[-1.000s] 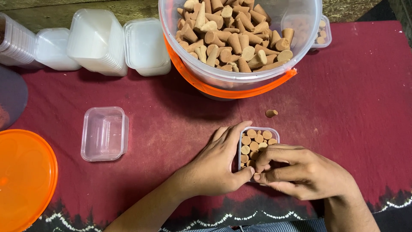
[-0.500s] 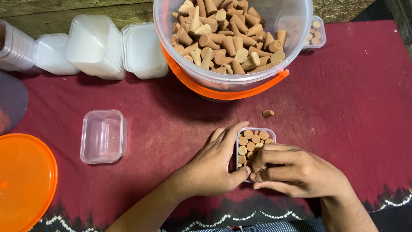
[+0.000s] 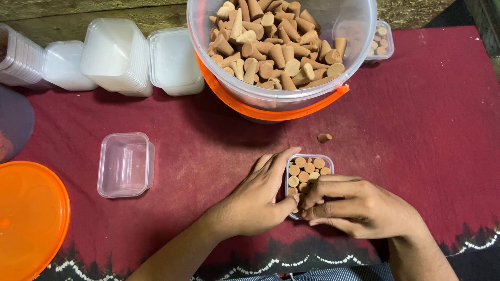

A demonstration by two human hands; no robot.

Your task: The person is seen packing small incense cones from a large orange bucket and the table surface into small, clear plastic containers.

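Head camera view: left hand [image 3: 258, 200] steadies a small clear box [image 3: 308, 183] of tan cones [image 3: 307, 169], fingers lightly gripping its side. Right hand [image 3: 359, 207] curls over its near end, fingertips pressing cones. A bucket [image 3: 281, 57] stands beyond.

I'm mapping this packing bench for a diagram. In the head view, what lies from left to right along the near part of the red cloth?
Orange lid → empty clear box → left hand → small box packed with brown cones → right hand.
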